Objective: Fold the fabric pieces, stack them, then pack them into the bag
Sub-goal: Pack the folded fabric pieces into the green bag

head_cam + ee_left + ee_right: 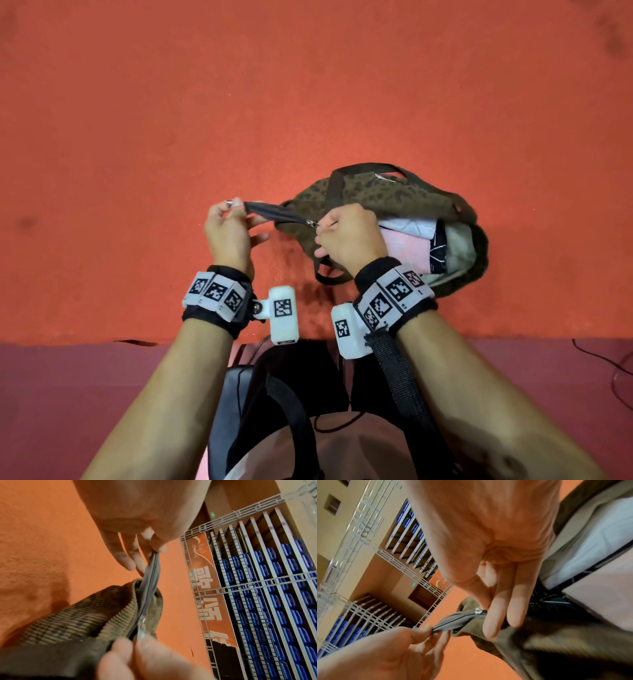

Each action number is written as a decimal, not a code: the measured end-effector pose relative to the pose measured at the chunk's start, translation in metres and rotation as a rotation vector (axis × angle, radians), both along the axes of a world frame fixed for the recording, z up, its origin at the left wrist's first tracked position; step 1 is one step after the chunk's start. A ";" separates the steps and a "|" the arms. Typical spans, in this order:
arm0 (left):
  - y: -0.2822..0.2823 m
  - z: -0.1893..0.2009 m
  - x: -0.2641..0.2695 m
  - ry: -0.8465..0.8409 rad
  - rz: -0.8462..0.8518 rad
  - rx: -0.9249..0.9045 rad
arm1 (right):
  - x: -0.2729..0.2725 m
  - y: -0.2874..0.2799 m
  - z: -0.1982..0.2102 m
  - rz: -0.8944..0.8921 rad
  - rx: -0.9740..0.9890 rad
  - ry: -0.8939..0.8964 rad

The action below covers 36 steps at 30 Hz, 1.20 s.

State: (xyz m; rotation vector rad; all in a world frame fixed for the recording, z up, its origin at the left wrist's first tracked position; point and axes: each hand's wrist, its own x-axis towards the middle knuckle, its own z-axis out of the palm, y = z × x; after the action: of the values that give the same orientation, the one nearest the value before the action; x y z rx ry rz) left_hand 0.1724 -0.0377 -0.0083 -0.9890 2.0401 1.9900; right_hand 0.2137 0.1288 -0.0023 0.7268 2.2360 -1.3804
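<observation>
A brown leopard-print corduroy bag [387, 195] lies on the orange floor, its mouth open to the right. Folded white, pink and dark patterned fabric pieces [411, 240] show inside it. My left hand [227, 222] pinches the end of the bag's grey zipper tape [270, 212] between thumb and forefinger and holds it taut to the left. My right hand [342, 233] pinches the silver zipper pull [312, 223] at the bag's left end. The taut tape [150, 577] and the pull [142, 624] show close up in the left wrist view, and the pull [478, 611] again in the right wrist view.
The orange carpet [239, 102] spreads on all sides of the bag. A darker maroon strip [68, 377] runs along its near edge, with thin cables [603, 356] at the right. A white metal railing [240, 520] and rows of blue seats [283, 588] stand far behind.
</observation>
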 end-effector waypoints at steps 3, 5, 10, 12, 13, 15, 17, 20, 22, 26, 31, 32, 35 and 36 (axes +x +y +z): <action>-0.001 -0.003 -0.006 -0.022 -0.017 0.001 | 0.011 0.007 -0.004 -0.035 -0.042 -0.004; 0.006 -0.004 -0.005 -0.046 -0.200 -0.008 | 0.016 0.009 -0.004 -0.050 -0.088 0.007; 0.010 -0.018 0.003 -0.101 -0.638 -0.292 | 0.017 0.013 -0.003 -0.117 -0.123 0.020; 0.002 -0.023 -0.001 -0.029 -0.747 -0.478 | 0.019 0.014 -0.002 -0.107 -0.093 0.020; -0.001 -0.023 -0.006 -0.009 -0.801 -0.560 | 0.019 0.015 -0.001 -0.088 -0.068 0.015; -0.008 -0.019 -0.020 0.018 -0.917 -0.759 | 0.021 0.020 -0.001 -0.067 -0.032 0.000; -0.013 -0.017 -0.040 0.018 -0.992 -0.909 | 0.023 0.034 -0.003 -0.118 -0.021 -0.032; -0.013 -0.011 -0.057 0.002 -1.047 -1.020 | 0.026 0.059 -0.009 -0.173 0.000 -0.064; -0.002 -0.007 -0.052 0.111 -1.049 -1.079 | 0.028 0.064 -0.013 -0.107 0.085 -0.048; 0.031 -0.001 -0.027 0.617 -1.215 -0.950 | 0.030 0.057 -0.013 -0.014 0.257 -0.006; 0.046 -0.033 -0.015 0.589 -1.665 -1.069 | 0.043 0.054 -0.023 0.021 0.270 0.147; 0.047 -0.037 -0.014 0.577 -1.680 -1.070 | 0.045 0.053 -0.026 0.059 0.279 0.146; 0.053 -0.037 -0.015 0.557 -1.562 -0.939 | 0.046 0.051 -0.032 0.189 0.377 0.091; 0.055 -0.035 -0.015 0.493 -1.529 -0.900 | 0.045 0.050 -0.032 0.215 0.402 0.089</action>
State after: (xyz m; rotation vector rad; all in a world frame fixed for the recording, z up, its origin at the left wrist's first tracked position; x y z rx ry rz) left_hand 0.1574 0.0173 -0.0433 1.0170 2.4974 0.4590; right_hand 0.2586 0.1787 -0.0340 0.5342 2.6096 -0.8878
